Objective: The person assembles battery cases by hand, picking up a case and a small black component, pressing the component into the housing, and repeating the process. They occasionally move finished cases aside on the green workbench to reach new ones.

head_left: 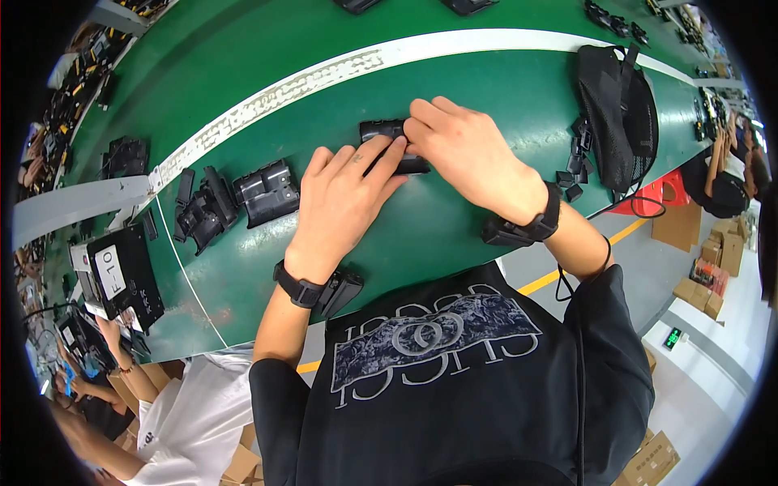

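Note:
A black plastic housing (381, 128) lies at the middle of the green table (421, 235), partly covered by my fingers. My left hand (344, 198) reaches over it from the near left, with its fingertips closed on it. From the right, my right hand (466, 146) bends its fingers down onto the same piece, its thumb and fingertips mostly hidden. Just left of my left hand sits a similar curved black shell (267, 194). Beyond that stands a cluster of black molded parts (207, 209). Both wrists wear black straps with small box-like units.
A black mesh bag (616, 121) rests at the right, beside several small black blocks (575, 166). A white strip (454, 40) crosses the table behind my hands. At the left are a metal arm (81, 202), a black box (126, 275) and a co-worker in a white shirt (203, 397).

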{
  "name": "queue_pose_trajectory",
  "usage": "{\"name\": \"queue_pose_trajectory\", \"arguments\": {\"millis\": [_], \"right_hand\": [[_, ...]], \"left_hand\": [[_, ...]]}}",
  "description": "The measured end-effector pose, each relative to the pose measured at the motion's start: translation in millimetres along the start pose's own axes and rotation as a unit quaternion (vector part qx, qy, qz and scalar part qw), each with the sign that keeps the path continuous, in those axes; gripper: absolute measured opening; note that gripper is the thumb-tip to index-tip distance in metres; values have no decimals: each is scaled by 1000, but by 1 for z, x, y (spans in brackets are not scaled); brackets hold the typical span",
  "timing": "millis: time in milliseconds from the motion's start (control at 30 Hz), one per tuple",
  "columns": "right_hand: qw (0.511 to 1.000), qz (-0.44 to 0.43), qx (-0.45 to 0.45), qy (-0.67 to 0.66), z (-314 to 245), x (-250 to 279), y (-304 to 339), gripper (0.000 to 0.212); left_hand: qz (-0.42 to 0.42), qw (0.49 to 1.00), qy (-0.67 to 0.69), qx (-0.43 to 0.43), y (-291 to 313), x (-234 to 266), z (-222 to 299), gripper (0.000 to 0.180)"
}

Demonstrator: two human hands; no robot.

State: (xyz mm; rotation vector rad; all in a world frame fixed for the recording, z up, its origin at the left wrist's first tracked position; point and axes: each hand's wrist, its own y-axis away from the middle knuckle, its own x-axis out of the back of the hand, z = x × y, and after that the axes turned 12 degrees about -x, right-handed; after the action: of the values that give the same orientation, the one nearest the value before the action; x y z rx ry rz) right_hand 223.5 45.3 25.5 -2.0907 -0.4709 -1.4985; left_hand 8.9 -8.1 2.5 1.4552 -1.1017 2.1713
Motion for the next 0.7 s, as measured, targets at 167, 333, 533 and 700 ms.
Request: {"name": "queue_pose_trajectory", "arguments": {"millis": [167, 333, 533, 700], "right_hand": [[998, -45, 14, 30, 3, 1, -7, 11], [999, -35, 1, 22, 6, 2, 3, 13], [989, 56, -134, -39, 22, 60, 58, 24], [933, 156, -324, -2, 69, 87, 145, 46]], "left_hand": [[-26, 999, -35, -13, -2, -3, 2, 43], [-14, 1000, -24, -14, -4, -2, 11, 43], [7, 999, 0, 38, -16, -11, 6, 40], [-10, 981, -126, 148, -63, -24, -50, 43]]}}
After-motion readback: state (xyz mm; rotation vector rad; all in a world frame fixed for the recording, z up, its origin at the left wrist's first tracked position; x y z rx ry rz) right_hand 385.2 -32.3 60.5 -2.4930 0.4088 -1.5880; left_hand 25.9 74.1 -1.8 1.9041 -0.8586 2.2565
